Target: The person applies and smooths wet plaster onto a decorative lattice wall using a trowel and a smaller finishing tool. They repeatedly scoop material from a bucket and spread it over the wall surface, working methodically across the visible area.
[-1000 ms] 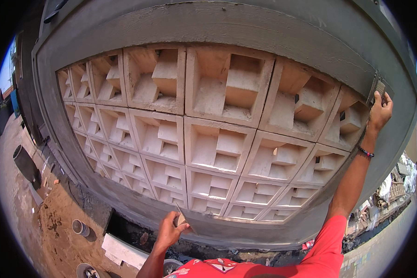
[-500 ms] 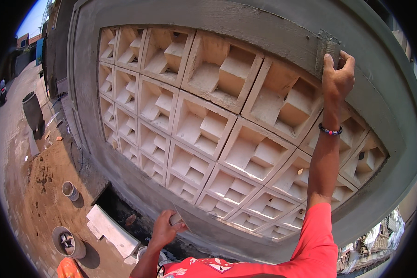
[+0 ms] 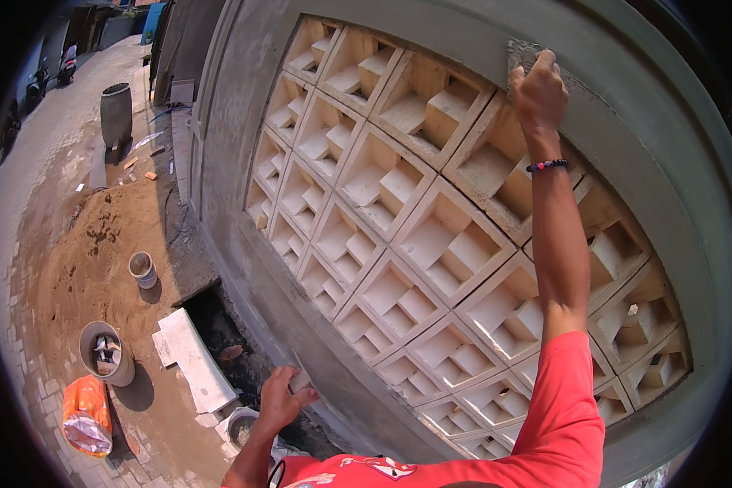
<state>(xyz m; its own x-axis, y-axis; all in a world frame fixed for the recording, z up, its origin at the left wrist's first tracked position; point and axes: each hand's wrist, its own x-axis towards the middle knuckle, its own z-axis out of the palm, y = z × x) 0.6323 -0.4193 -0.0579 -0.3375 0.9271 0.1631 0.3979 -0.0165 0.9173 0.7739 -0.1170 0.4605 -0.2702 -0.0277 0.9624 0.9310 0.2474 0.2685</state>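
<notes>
High on the wall, my right hand (image 3: 538,93) is closed round a plastering trowel (image 3: 522,55), its mortar-smeared plate against the wet grey render (image 3: 455,37) of the top border. The trowel's handle is mostly covered by my fingers. Below that border sits a panel of cream breeze blocks (image 3: 407,191), each with smaller cubes inside its square frame. Low at the wall's foot, my left hand (image 3: 281,400) grips a small block-handled flat tool (image 3: 301,381); its plate is barely visible from here.
To the left lie a sand heap (image 3: 98,236), a small bucket (image 3: 143,270), a larger bucket (image 3: 106,354) with rubble, and an orange sack (image 3: 88,416). A white slab (image 3: 193,362) lies by a dark trench (image 3: 228,325). Farther off stands a dark drum (image 3: 116,114).
My right hand has slid the trowel leftward along the top border. My view has turned, showing more of the ground at left. The left hand stays low, still gripping its tool.
</notes>
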